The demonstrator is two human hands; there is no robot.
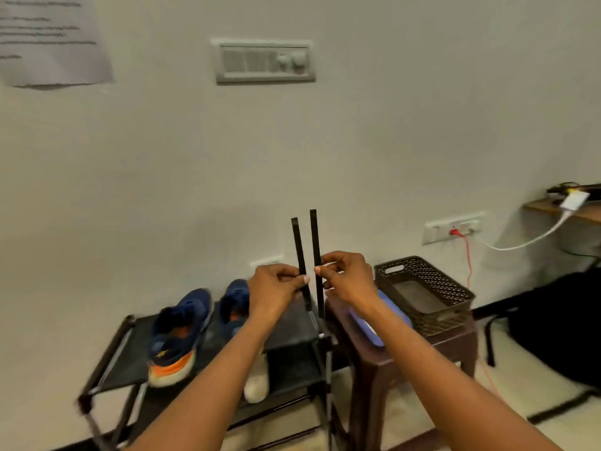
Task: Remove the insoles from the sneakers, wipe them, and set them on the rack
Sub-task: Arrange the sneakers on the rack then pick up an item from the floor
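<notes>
Two upright insoles [297,242] [314,236] in the hands [276,289] [349,281]

Black rack [289,327], top shelf: two blue sneakers [177,333] side by side. Lower shelf: white shoe [257,382]. Adjacent brown stool [390,362]: basket [422,294], blue cloth [366,328].

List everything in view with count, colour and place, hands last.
insoles: two, black, upright, one in each hand
sneakers: two, blue with orange-white soles, rack's top shelf
rack: one, black, by the wall
white item: one, white, rack's lower shelf
stool: one, dark brown, right of rack
basket: one, brown, on stool
blue item: one, blue, on stool beside basket
switch panel: one, grey, on wall
paper: one, white, wall upper left
bag: one, black, floor at right
left hand: one, pinches one insole
right hand: one, pinches the other
</notes>
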